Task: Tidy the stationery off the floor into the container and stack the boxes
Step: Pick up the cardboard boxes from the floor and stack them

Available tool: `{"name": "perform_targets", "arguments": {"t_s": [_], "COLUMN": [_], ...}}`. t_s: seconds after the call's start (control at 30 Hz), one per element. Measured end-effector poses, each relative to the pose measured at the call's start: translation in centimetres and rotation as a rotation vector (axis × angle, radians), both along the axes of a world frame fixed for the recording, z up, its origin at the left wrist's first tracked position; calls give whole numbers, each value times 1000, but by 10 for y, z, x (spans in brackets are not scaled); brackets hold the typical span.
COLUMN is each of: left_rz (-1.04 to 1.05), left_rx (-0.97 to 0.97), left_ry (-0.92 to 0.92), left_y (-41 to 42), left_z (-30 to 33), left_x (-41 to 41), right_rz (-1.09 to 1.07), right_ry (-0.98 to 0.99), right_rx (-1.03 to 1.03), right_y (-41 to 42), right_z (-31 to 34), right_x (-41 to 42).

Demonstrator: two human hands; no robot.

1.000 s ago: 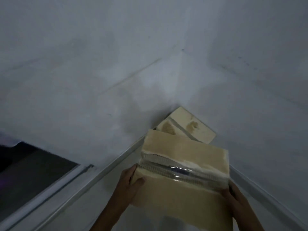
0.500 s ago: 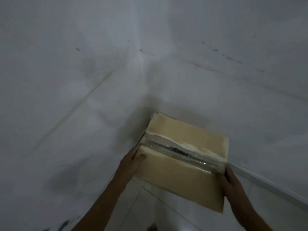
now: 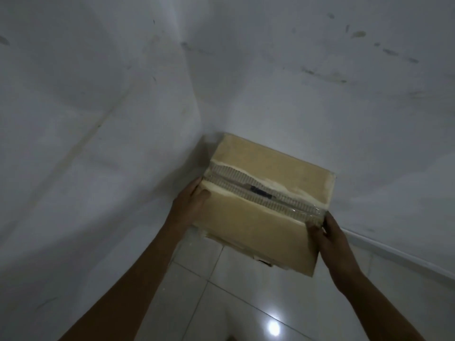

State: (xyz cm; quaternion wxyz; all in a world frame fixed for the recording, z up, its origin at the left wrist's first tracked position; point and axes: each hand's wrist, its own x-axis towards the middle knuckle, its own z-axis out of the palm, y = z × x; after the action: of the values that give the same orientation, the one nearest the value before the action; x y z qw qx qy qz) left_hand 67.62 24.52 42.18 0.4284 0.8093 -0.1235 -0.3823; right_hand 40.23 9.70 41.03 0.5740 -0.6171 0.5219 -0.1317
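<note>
A tan cardboard box (image 3: 248,225) with a torn strip of clear tape across its top sits in the corner of the room, between my two hands. My left hand (image 3: 189,205) grips its left side, thumb on top of the lid. My right hand (image 3: 327,235) grips the right end at the tape, thumb on the top edge. Whatever lies beneath the box is hidden, apart from a dark sliver under its front edge. No stationery or container is in view.
Two white walls (image 3: 98,143) meet in a corner right behind the box. The floor is glossy white tile (image 3: 221,291) with a light glare near the bottom. A pale skirting strip (image 3: 394,252) runs along the right wall.
The box has moved forward into the corner and now covers the smaller stained box seen there a second ago. Both hands stayed on its sides.
</note>
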Motion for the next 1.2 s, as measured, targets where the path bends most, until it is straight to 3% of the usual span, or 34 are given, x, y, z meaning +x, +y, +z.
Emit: {"name": "perform_targets", "arguments": {"t_s": [0.3, 0.4, 0.5, 0.6, 0.77, 0.9, 1.2], "left_rz": [-50, -144, -241, -254, -393, -343, -94], "left_rx": [-36, -27, 108, 96, 112, 194, 314], "left_ry": [-79, -261, -551, -663, -885, -956, -859], "left_y": [6, 13, 30, 55, 98, 147, 268], "left_z": [-10, -3, 2, 15, 60, 106, 160], "left_x": [-4, -10, -22, -48, -105, -159, -272], "right_rz": [-42, -1, 137, 325, 593, 774, 1154], "right_ry": [56, 156, 359, 409, 288, 111, -208], "right_rx": [-42, -82, -347, -607, -852, -1071, -1203], "right_y": [1, 1, 4, 15, 41, 72, 168], "right_z": [-13, -3, 18, 46, 92, 123, 186], "right_x": [2, -1, -9, -21, -44, -69, -71]}}
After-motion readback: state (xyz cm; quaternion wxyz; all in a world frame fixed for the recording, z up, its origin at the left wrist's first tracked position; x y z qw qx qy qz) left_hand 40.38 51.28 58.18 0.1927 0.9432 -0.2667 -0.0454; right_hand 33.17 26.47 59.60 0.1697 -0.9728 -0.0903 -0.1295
